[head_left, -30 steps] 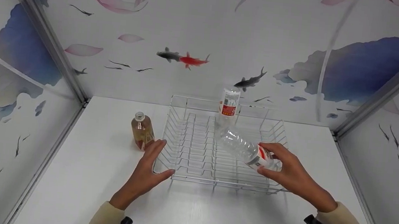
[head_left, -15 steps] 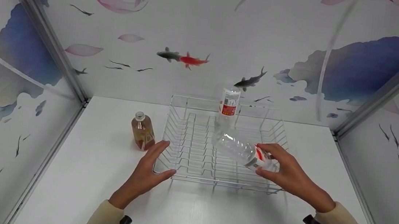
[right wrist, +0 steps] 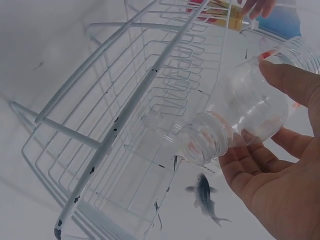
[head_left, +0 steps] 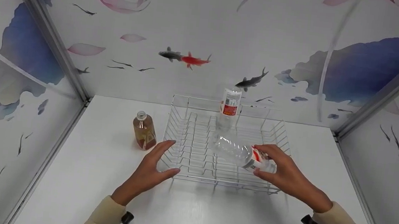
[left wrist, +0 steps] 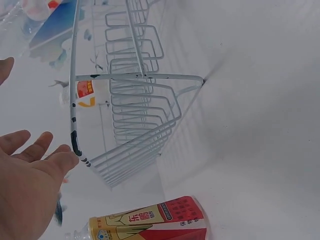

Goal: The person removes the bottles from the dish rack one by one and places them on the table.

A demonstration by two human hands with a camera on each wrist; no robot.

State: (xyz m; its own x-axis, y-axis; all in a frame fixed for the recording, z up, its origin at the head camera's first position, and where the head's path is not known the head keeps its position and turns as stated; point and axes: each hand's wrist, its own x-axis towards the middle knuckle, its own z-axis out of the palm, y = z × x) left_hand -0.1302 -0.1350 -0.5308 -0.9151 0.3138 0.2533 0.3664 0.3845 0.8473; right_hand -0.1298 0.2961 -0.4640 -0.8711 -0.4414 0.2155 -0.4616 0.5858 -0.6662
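One clear bottle [head_left: 237,152] slants over the rack [right wrist: 135,95], pinched in my right grip [head_left: 285,168], thumb on one side and fingers on the other at its labelled part; holding it there, I think, leaves its far end unobstructed. My left grip [head_left: 150,169] holds nothing, fingers and thumb spread wide near the rack's left front corner, perhaps ready to steady it, though I cannot tell whether a fingertip touches. Farther off, the back bottle [head_left: 230,106] stands on end, seemingly inside the rack, which may stop it tipping. An amber bottle [head_left: 145,132] stands just left of the rack on the bench [head_left: 189,213], presumably set aside to leave the rack accessible.
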